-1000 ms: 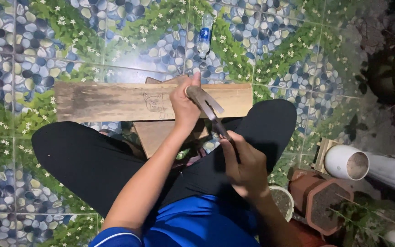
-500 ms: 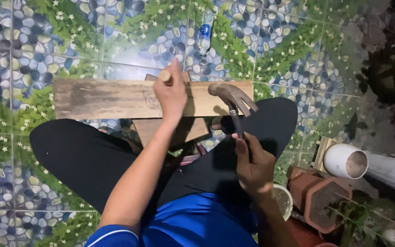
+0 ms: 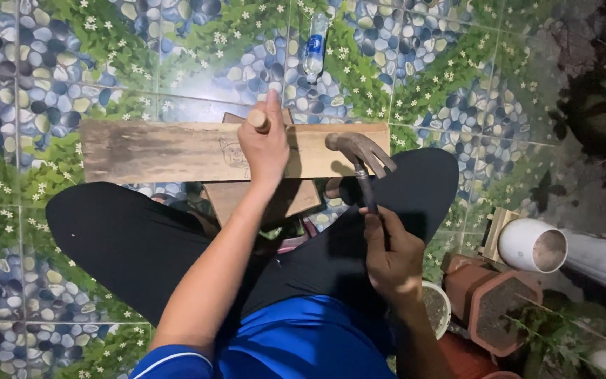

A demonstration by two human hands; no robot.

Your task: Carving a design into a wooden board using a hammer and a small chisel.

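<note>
Two boards (image 3: 177, 151) stacked, not visibly joined: my left hand (image 3: 266, 144) pinches something small upright on top, my right hand (image 3: 391, 256) grips the raised hammer (image 3: 361, 158).

Head camera looks steeply down, close over the lap.

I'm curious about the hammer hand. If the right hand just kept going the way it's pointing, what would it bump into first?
Probably the wooden plank. The right hand points its claw hammer forward over the plank's end, though the height is unclear.
</note>
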